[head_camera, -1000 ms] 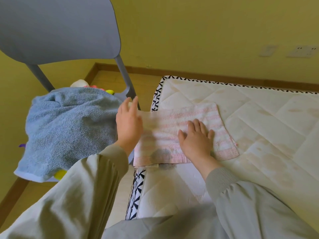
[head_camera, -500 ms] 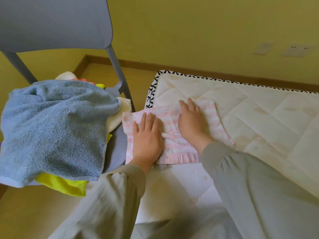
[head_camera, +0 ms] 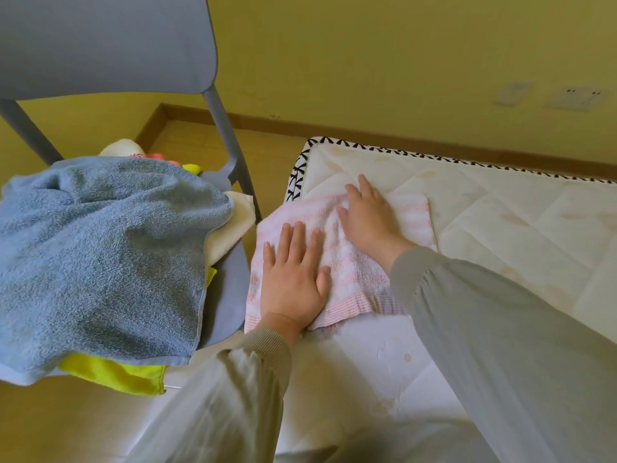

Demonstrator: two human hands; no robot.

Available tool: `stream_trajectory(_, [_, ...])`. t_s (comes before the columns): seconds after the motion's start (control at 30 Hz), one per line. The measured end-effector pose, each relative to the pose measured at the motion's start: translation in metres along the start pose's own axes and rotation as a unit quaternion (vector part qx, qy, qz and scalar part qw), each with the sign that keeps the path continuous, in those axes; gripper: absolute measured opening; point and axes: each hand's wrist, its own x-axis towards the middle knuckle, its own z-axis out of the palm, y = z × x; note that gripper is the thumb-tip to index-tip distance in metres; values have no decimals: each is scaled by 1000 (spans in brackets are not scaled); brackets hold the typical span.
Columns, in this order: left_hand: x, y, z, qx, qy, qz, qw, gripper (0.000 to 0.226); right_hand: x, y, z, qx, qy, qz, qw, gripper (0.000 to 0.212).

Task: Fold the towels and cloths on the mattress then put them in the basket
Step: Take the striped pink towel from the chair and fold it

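A pink-and-white striped towel lies folded near the left corner of the white quilted mattress. My left hand presses flat on the towel's near-left part, fingers straight and spread. My right hand lies flat on its far part, fingertips reaching the far edge. A big blue towel is heaped on the grey chair to the left, over a cream cloth and a yellow cloth. No basket is in view.
The chair's grey back rises at the upper left, its leg close to the mattress corner. A yellow wall with a wooden skirting board runs behind. Wooden floor shows between chair and mattress.
My left hand came off the towel's left edge and laid itself flat on top. My right hand slid toward the far edge. The view swung left.
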Motion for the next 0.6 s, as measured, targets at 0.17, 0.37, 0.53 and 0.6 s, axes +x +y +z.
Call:
stream_trajectory(0.17, [3,-1,0,31,-56,-24,998,69,-36,26,7,-33,61,-57,996,53])
stream_trajectory(0.37, [4,1,-2,39,-68,-10,997,68,-50,79,12,-36,-26,53,998,58])
stream_trajectory(0.53, [3,0,0,54,-57,148,986,62,-52,92,2,-17,36,254,967,60])
stream_trajectory(0.6, [6,1,1,75,-85,174,978,63,-58,83,1,0,75,289,955,52])
